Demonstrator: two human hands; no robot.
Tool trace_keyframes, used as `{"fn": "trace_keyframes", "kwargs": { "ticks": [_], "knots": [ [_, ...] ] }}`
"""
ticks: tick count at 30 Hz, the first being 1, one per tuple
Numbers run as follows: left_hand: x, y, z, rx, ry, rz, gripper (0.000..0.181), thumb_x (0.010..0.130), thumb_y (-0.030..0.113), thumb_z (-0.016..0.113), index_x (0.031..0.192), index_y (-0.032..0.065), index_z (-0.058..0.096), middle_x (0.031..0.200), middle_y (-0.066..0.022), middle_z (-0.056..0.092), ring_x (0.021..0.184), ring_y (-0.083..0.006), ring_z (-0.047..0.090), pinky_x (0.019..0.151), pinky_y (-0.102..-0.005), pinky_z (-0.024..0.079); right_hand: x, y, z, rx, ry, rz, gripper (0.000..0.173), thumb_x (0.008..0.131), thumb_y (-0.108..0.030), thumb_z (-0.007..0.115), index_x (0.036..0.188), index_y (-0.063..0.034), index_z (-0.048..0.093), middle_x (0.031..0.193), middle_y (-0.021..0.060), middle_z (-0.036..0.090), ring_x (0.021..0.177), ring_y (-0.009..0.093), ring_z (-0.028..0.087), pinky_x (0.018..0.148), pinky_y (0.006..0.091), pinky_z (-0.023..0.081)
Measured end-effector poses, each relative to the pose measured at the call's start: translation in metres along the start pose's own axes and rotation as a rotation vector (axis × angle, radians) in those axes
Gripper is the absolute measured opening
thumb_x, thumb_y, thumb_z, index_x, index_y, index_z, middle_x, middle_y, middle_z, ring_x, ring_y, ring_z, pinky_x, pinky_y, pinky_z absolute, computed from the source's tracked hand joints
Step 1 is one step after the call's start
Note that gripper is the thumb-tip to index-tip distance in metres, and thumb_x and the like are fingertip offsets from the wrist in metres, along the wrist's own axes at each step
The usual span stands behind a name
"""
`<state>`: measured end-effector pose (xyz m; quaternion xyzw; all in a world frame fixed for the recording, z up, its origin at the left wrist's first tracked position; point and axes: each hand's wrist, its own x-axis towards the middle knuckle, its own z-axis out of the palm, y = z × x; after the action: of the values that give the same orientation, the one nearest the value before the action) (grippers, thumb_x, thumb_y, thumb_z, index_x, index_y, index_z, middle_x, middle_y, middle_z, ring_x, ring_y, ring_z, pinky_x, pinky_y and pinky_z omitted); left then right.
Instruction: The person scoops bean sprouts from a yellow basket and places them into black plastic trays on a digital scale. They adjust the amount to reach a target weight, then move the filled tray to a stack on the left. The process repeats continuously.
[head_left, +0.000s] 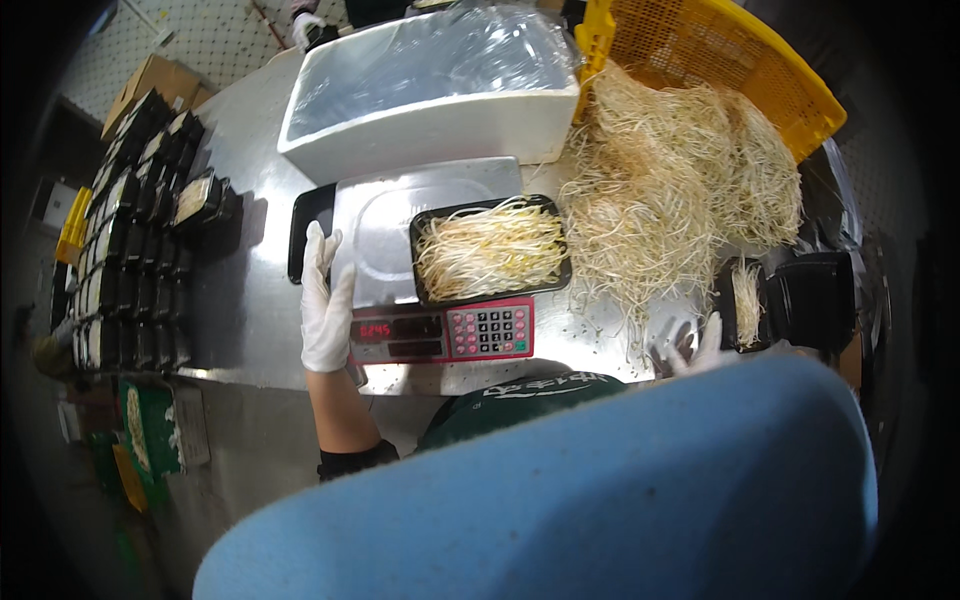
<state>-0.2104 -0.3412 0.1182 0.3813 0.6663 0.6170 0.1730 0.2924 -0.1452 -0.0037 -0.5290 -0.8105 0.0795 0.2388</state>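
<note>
My left hand (326, 307), in a white glove, is raised at the left edge of a digital scale (375, 262), fingers apart and holding nothing. A black tray of bean sprouts (491, 251) rests on the right part of the scale's steel plate and overhangs it. My right hand (703, 349), also gloved, is low at the right by the table edge, its fingers spread and partly hidden by blue cloth; no object shows in it. Beside it lies a small black tray with some sprouts (746, 304). A large heap of loose sprouts (652, 202) lies right of the scale.
Behind the scale stands a white foam box (427, 139) lined with clear plastic. A yellow crate (795, 75) is tipped behind the heap. Black trays (810, 300) lie at the far right. Packed trays (112, 262) stand stacked at the left. Another person's gloved hand (304, 28) is beyond the box.
</note>
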Motion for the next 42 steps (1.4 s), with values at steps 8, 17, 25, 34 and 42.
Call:
{"fn": "trace_keyframes", "kwargs": {
  "ticks": [8,17,25,34,42],
  "knots": [
    [0.015,-0.018,0.029,0.037,-0.088,0.162,0.058,0.095,0.008,0.052,0.145,-0.0025,0.026,0.138,-0.0200,0.044,0.127,-0.0260,0.045,0.108,-0.0352,0.033,0.086,-0.111,0.043,0.126,-0.290,0.067,0.054,0.087,-0.025,0.065,0.134,-0.0055,0.048,0.127,0.0187,0.053,0.114,0.027,0.054,0.101,0.0359,0.041],
    [0.032,0.004,0.118,0.809,-0.419,0.396,0.102,0.070,0.065,0.064,0.143,0.0008,0.032,0.135,-0.0189,0.045,0.120,-0.0382,0.043,0.102,-0.0637,0.021,0.155,-0.277,0.030,0.429,-0.449,-0.542,0.075,0.092,-0.044,0.053,0.145,0.0013,0.025,0.145,0.0248,0.035,0.133,0.038,0.036,0.111,0.0407,0.028],
    [0.052,-0.002,0.112,0.752,-0.536,0.305,0.095,0.071,0.052,0.064,0.141,-0.0029,0.032,0.124,-0.0200,0.051,0.106,-0.0397,0.049,0.092,-0.0473,0.041,0.168,-0.306,0.046,0.040,-0.592,-0.594,0.059,0.095,-0.046,0.040,0.114,0.0089,0.053,0.102,0.0258,0.063,0.093,0.038,0.062,0.088,0.0445,0.047],
    [0.045,0.006,0.107,0.798,-0.566,0.253,0.107,0.073,0.070,0.058,0.144,-0.0027,0.026,0.127,-0.0178,0.048,0.108,-0.0388,0.047,0.094,-0.0516,0.038,0.327,-0.329,0.038,-0.022,-0.051,-0.574,0.050,0.088,-0.042,0.055,0.117,-0.0020,0.056,0.086,0.0158,0.067,0.080,0.035,0.066,0.071,0.0447,0.054],
    [0.042,0.010,0.111,0.838,-0.488,0.320,0.116,0.068,0.076,0.057,0.146,-0.0021,0.022,0.122,-0.0157,0.051,0.110,-0.0359,0.048,0.101,-0.0561,0.028,0.438,-0.328,0.062,0.110,-0.255,-0.086,0.035,0.075,-0.035,0.065,0.089,-0.0043,0.073,0.093,0.0196,0.069,0.089,0.032,0.067,0.079,0.0395,0.052]
  ]
}}
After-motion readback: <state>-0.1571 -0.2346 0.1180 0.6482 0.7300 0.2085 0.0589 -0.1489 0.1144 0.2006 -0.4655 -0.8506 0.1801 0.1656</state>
